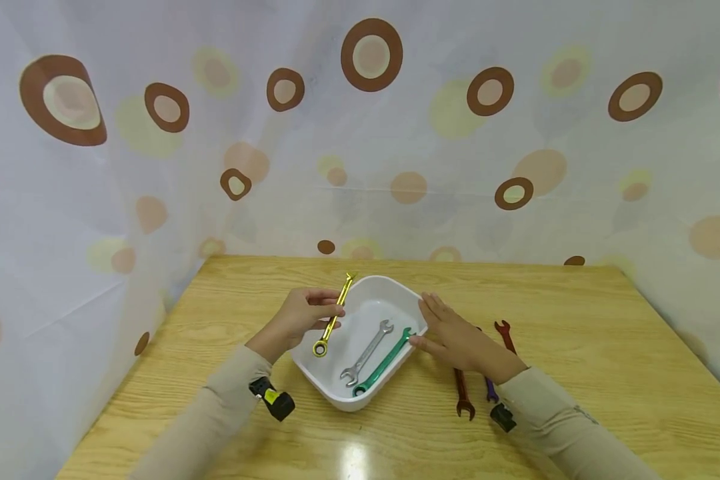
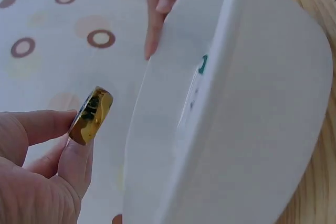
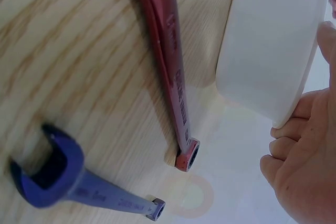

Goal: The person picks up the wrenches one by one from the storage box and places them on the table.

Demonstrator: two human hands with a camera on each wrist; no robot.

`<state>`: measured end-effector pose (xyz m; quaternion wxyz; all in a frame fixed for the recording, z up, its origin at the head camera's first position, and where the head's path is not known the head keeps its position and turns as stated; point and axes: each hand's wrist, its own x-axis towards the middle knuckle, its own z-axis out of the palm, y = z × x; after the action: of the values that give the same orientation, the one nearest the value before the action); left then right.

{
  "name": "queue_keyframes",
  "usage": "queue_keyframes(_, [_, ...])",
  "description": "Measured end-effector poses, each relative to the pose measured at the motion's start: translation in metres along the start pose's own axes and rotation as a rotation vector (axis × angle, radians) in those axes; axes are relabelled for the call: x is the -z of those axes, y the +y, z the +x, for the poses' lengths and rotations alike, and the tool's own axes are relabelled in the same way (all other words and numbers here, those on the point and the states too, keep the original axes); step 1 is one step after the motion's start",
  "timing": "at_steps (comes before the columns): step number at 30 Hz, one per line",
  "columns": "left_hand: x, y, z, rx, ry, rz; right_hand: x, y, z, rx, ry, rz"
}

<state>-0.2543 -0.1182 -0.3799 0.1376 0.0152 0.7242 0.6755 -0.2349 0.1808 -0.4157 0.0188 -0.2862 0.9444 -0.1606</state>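
Note:
Between thumb and fingers, my left hand [image 1: 303, 317] pinches a gold combination wrench [image 1: 330, 327], held slanting over the left side of a white plastic bin [image 1: 319, 373]. The left wrist view shows the gold wrench [image 2: 90, 116] end-on beside the bin's wall [image 2: 262, 98]. Inside the bin lie a silver open-end wrench [image 1: 367, 353] and a green wrench [image 1: 387, 365], side by side. My right hand [image 1: 456, 337] rests at the bin's right rim with fairly straight fingers, its thumb and fingertips touching the edge [image 3: 294, 108].
Right of the bin, under and around my right forearm, lie a dark red wrench [image 1: 461, 390], a purple wrench [image 1: 491, 390] and a red wrench [image 1: 505, 335]. They rest on a wood-grain table [image 1: 576, 320]. A white sheet with brown circles [image 1: 312, 153] stands behind it.

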Motion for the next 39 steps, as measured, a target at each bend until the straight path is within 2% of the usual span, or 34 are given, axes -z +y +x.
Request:
queue_keyframes(4, [0.023, -0.002, -0.005, -0.027, 0.022, -0.011, 0.0, 0.0, -0.001, 0.001, 0.006, 0.002])
queue_keyframes(10, [0.058, -0.011, -0.012, -0.034, 0.1, -0.004, -0.001, 0.001, 0.0, -0.004, 0.002, -0.001])
queue_keyframes(17, [0.083, -0.024, -0.017, -0.001, 0.174, 0.03, 0.0, 0.001, -0.001, 0.002, 0.004, -0.005])
queue_keyframes(23, [0.093, -0.044, -0.013, 0.064, 0.25, 0.12, -0.001, 0.001, -0.001, 0.003, 0.012, -0.004])
queue_keyframes(28, [0.094, -0.057, -0.01, 0.098, 0.292, 0.193, -0.001, 0.001, -0.002, 0.006, 0.015, 0.007])
queue_keyframes(39, [0.094, -0.066, -0.004, 0.104, 0.304, 0.228, 0.001, 0.0, -0.001, -0.005, -0.006, 0.005])
